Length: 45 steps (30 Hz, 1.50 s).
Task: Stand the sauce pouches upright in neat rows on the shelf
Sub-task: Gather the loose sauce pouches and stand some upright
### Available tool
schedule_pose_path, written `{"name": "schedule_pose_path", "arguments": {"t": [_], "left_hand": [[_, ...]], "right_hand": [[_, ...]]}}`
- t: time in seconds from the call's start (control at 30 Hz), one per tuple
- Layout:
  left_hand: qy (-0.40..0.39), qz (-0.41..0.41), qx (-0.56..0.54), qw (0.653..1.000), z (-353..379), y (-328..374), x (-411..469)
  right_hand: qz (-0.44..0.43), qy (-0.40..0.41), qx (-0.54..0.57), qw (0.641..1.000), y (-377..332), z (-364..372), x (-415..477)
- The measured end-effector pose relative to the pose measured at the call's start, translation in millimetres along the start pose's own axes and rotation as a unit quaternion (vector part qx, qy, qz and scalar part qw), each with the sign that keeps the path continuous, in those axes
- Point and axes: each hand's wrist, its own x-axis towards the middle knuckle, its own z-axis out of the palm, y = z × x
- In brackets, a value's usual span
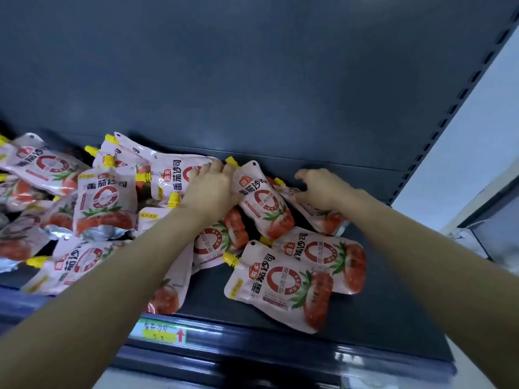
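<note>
Several pink tomato sauce pouches with yellow caps lie jumbled on the dark shelf (387,299). One pouch (105,203) at the left stands roughly upright. My left hand (213,186) rests on the top edge of a tilted pouch (264,203) near the back, fingers curled over it beside a lying pouch (174,178). My right hand (323,189) hovers over another pouch (323,217) at the back right, fingers spread and bent, touching its upper part. Two more pouches (283,287) (325,256) lie flat near the front.
The shelf's dark back panel (252,80) rises behind the pile. A perforated upright (449,113) bounds the right side. A price label strip (160,331) runs along the front edge. Bare shelf surface shows at the right front.
</note>
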Motion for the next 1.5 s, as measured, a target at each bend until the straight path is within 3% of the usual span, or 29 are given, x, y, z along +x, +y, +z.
{"name": "schedule_pose_path", "arguments": {"t": [0.37, 0.73, 0.87, 1.1, 1.33, 1.5], "left_hand": [[-0.02, -0.119, -0.092, 0.988, 7.7, 22.3, 12.4], [0.022, -0.188, -0.251, 0.949, 8.1, 30.5, 21.1], [0.009, -0.196, -0.273, 0.942, 5.1, 29.2, 24.0], [0.008, -0.224, -0.31, 0.924, -5.4, 30.5, 23.2], [-0.011, -0.235, -0.423, 0.875, -21.0, 37.6, 26.7], [-0.021, -0.216, -0.455, 0.863, -27.3, 52.8, 33.0]], "right_hand": [[0.025, -0.113, 0.119, 0.986, 30.0, 7.5, 21.6], [0.122, -0.149, 0.306, 0.933, 22.3, 4.2, 26.4], [0.17, -0.188, 0.387, 0.887, 23.7, 6.0, 27.8], [0.197, -0.208, 0.415, 0.863, 25.7, 3.1, 26.8], [0.171, -0.163, 0.471, 0.85, 29.6, -16.2, 16.5], [0.117, -0.014, 0.532, 0.839, 47.2, -37.9, -1.4]]}}
